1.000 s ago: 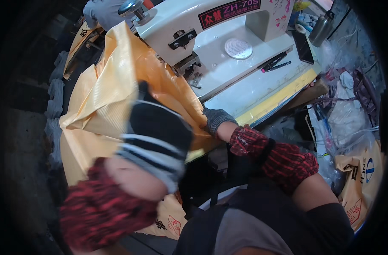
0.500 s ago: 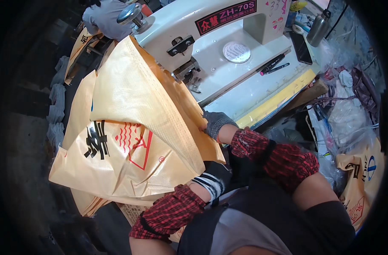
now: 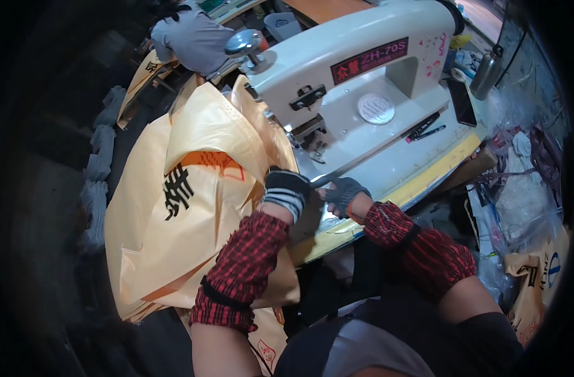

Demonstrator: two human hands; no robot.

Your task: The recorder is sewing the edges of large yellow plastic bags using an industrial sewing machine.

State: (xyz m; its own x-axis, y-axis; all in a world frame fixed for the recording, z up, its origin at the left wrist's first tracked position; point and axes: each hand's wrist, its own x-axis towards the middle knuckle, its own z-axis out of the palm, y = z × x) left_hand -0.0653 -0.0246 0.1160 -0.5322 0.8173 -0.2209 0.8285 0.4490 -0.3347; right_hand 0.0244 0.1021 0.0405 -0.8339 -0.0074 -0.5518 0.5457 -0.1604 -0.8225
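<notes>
My left hand (image 3: 287, 191), in a dark glove with a striped cuff, rests on the edge of a large yellow-orange woven bag (image 3: 193, 207) with dark and red print. The bag is draped over the left end of the white sewing machine (image 3: 343, 81). My right hand (image 3: 345, 193), in a grey glove, sits close beside the left one on the machine's bed (image 3: 387, 160), near the needle area. Both wrists wear red checked sleeve covers. Whether either hand pinches the bag's edge is hidden by the gloves.
Pens (image 3: 425, 129) and a dark phone (image 3: 461, 103) lie on the machine bed, with a metal bottle (image 3: 486, 74) behind. Another person in grey (image 3: 193, 41) bends over at the back left. More printed bags (image 3: 538, 283) and plastic wrap lie at the right.
My left arm has swung from the lower left up to the machine bed beside the right hand. The bag has been pulled up and to the right, toward the needle.
</notes>
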